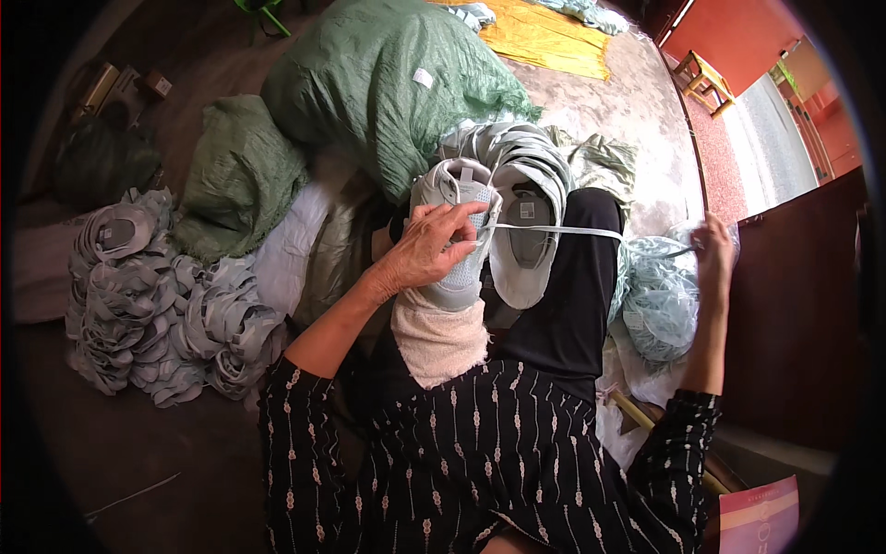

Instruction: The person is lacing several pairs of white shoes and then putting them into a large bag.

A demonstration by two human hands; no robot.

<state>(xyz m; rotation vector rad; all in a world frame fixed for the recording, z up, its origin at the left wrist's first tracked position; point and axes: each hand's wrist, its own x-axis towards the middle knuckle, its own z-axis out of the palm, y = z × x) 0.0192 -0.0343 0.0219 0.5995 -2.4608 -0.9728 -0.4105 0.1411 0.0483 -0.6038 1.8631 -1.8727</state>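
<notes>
Above the lap (577,295) — left grip (426,242) spread on grey shoe (454,284), right grip (714,251) pinching taut lace (572,230).

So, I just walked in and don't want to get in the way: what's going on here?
A seated person is handling a light grey shoe upper. Their left hand lies over it, while their right hand grips a pale lace stretched out to the right. A second upper sits beside the first, and more uppers are piled to the left.
</notes>
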